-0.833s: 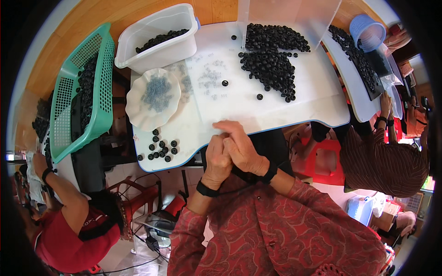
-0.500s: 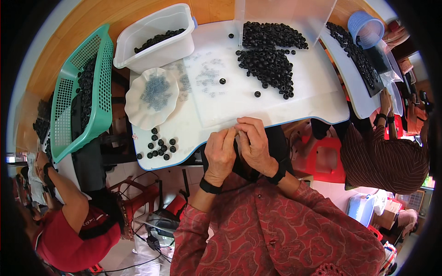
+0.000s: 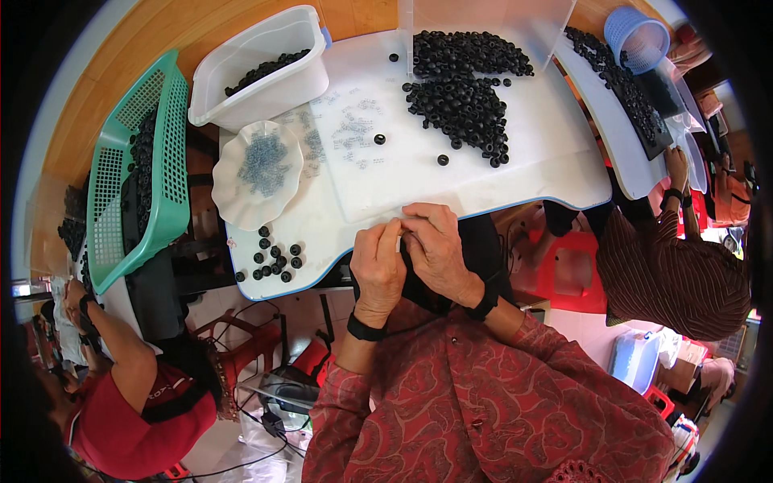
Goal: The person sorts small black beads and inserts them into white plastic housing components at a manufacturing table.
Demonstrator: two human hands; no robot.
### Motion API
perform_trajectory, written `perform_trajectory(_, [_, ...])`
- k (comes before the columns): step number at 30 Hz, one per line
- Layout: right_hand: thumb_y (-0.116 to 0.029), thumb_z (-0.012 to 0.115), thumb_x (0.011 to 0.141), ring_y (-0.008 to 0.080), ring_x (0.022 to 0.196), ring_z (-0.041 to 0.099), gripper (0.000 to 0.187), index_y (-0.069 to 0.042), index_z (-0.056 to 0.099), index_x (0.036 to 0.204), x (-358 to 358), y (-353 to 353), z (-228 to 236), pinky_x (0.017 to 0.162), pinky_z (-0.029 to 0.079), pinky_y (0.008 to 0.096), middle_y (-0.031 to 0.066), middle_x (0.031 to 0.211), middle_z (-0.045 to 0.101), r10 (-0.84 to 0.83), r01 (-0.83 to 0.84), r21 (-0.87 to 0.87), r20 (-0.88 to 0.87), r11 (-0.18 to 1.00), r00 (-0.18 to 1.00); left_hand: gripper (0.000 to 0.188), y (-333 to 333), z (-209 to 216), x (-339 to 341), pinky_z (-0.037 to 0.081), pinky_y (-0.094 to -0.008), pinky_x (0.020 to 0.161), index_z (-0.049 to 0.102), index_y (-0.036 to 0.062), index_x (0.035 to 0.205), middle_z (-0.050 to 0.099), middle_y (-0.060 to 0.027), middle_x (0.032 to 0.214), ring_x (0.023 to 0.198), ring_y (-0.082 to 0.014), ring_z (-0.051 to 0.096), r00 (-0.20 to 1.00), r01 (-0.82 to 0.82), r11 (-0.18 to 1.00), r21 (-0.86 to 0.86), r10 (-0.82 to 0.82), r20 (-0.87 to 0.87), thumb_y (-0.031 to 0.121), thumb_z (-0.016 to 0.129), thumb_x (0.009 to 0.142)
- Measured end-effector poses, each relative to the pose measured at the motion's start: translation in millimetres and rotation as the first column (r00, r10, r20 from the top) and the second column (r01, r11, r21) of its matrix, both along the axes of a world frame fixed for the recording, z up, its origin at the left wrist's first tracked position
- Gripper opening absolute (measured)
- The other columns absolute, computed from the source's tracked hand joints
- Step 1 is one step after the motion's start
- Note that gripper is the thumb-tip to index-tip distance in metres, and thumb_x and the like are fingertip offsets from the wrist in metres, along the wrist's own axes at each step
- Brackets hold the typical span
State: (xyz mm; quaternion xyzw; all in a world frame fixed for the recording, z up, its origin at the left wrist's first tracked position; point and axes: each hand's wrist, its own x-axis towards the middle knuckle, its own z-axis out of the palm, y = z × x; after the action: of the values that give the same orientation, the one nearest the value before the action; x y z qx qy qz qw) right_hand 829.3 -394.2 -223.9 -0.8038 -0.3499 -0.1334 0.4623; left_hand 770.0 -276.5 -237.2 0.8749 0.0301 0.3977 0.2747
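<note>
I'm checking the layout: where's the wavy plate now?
In the head view, the wavy plate is on the left of the table, below the white tub and above scattered black pieces.

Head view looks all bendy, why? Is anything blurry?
Head view: a fisheye lens bends edges and leaves black corners; head view: the clear panel looks hazy; head view: the left hand and right hand look sharp, but anything pinched is too small to tell.

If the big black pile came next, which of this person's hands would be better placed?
Probably the right hand: it is nearer the big black pile, while the left hand is nearer the small group of black pieces. Whether either holds anything is unclear.
</note>
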Motion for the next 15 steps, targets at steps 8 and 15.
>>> perform_trajectory(8, [0.002,0.062,0.085,0.0332,0.11,0.057,0.031,0.0,0.064,0.115,-2.2,8.9,11.1,0.097,0.043,0.0453,0.0137,0.119,0.062,0.019,0.02,0.205,-0.186,0.979,0.982,0.032,2.2,1.4,-1.1,0.053,-0.0391,0.067,0.067,-0.0041,0.11,0.064,-0.0153,0.098,0.081,-0.0316,0.062,0.998,0.056,0.998,0.0,-0.056,-0.028,-0.009,0.067,0.078])
perform_trajectory(15, [-0.016,0.048,0.095,0.0331,0.106,0.058,0.033,0.0,0.064,0.118,10.3,34.8,10.9,0.1,0.042,0.0442,0.0155,0.117,0.064,0.403,-0.402,0.039,-0.017,0.915,0.915,0.029,5.5,-15.8,-6.6,0.053,-0.0438,0.068,0.061,-0.0073,0.107,0.062,-0.019,0.098,0.084,-0.0367,0.063,0.993,0.113,0.989,-0.091,-0.111,0.033,-0.002,0.072,0.08])
